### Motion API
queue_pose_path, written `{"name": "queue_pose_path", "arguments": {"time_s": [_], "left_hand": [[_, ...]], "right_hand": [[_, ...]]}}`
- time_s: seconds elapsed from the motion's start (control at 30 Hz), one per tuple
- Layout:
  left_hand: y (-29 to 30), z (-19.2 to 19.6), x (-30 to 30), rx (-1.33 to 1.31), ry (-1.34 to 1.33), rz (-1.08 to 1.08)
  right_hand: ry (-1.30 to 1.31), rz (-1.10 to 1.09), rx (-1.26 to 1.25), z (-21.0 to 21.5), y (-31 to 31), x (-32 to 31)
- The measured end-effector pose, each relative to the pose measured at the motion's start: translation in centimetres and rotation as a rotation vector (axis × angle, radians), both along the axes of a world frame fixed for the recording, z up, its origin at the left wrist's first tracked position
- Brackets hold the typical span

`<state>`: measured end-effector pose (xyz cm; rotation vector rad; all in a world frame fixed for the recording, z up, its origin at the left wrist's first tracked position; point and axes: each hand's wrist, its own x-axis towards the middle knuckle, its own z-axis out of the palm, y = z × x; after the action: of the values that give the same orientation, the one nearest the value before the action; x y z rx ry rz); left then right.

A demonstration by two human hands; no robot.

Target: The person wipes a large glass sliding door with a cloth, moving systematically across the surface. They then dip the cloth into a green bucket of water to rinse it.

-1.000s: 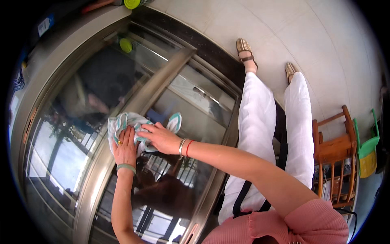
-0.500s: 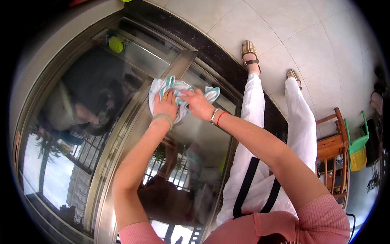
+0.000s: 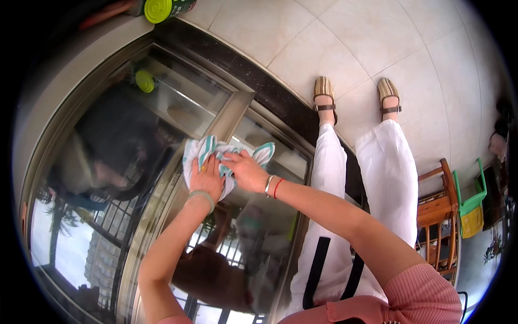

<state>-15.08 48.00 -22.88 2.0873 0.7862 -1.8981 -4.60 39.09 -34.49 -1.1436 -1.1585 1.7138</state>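
Observation:
A white cloth with green stripes (image 3: 209, 144) lies bunched against the metal frame between two glass panes. My left hand (image 3: 207, 178), wearing a ring and a pale green bangle, presses on the cloth with its fingers bent into the folds. Beside it, my right hand (image 3: 246, 171) grips the cloth, a silver bangle and a red string at its wrist. The fingertips of both hands partly sink out of sight in the fabric. Under the cloth is the metal frame (image 3: 236, 112), and dark reflective glass (image 3: 226, 270) spreads below my hands.
A yellow-green lidded can (image 3: 158, 9) stands at the far left beyond the frame. A dark stone ledge (image 3: 243, 67) borders the tiled floor (image 3: 356, 38). To the right are a wooden chair (image 3: 434, 202) and a green chair (image 3: 470, 202). My legs stand close beside the glass.
Both hands and the cloth sit lower and slightly farther left in the view. The view has shifted too, showing more of the can. My right foot is now level with the left.

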Motion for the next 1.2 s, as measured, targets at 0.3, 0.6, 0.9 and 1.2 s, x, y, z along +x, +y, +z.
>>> {"name": "queue_pose_path", "arguments": {"time_s": [0.3, 0.6, 0.9, 1.2], "left_hand": [[2.6, -23.2, -0.5, -0.017, 0.041, -0.039], [2.7, -30.3, -0.7, -0.055, 0.065, -0.058], [2.6, -3.4, 0.4, -0.182, 0.109, -0.08], [2.7, -7.2, 0.7, -0.176, 0.062, -0.101]], "right_hand": [[-0.182, -0.036, -0.074, -16.6, 1.3, 0.1], [0.003, -0.012, -0.439, -20.6, 2.5, 1.1], [0.198, -0.054, -0.1, -0.5, -1.5, 1.5], [0.118, -0.065, -0.1, -2.6, -1.8, 0.5]]}}
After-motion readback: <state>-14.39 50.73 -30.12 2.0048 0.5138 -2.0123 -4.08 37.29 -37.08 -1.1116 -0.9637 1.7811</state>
